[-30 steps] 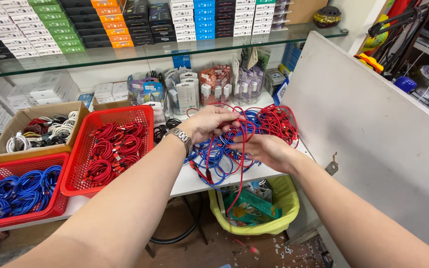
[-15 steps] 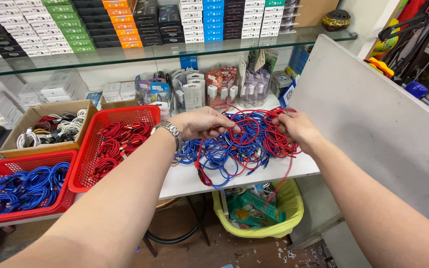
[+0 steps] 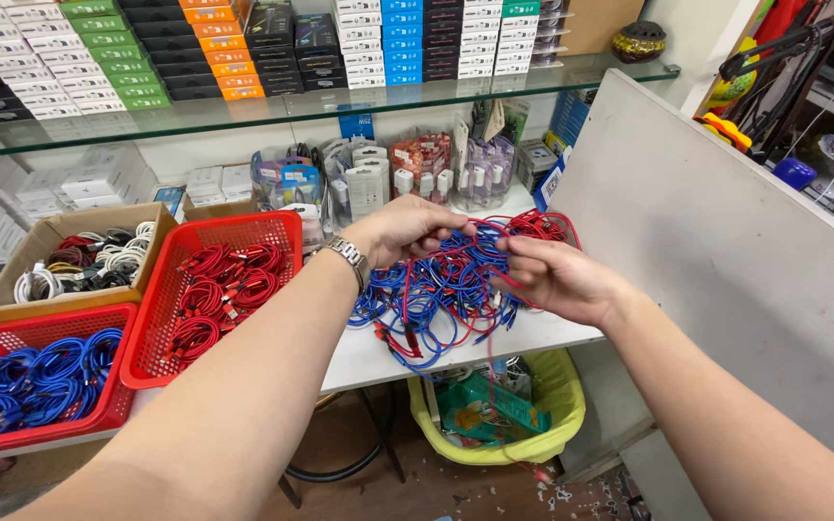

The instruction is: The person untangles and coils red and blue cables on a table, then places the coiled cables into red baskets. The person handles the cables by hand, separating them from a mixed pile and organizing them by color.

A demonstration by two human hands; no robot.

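A tangled heap of blue and red cables (image 3: pixel 441 289) lies on the white table (image 3: pixel 369 352). My left hand (image 3: pixel 407 230), with a metal watch on its wrist, pinches a red cable (image 3: pixel 490 228) above the heap. My right hand (image 3: pixel 557 278) grips the same red cable a little to the right, and the strand runs between the two hands. More red cables (image 3: pixel 542 226) lie at the heap's far right edge.
A red basket of coiled red cables (image 3: pixel 214 289) stands left of the heap, then a red basket of blue cables (image 3: pixel 31 381) and a cardboard box of mixed cables (image 3: pixel 79 256). A yellow bin (image 3: pixel 499 415) sits under the table. A white panel (image 3: pixel 726 251) stands at right.
My right hand has come back from the heap's far right toward the middle and now holds a red cable together with my left hand, which has lifted slightly.
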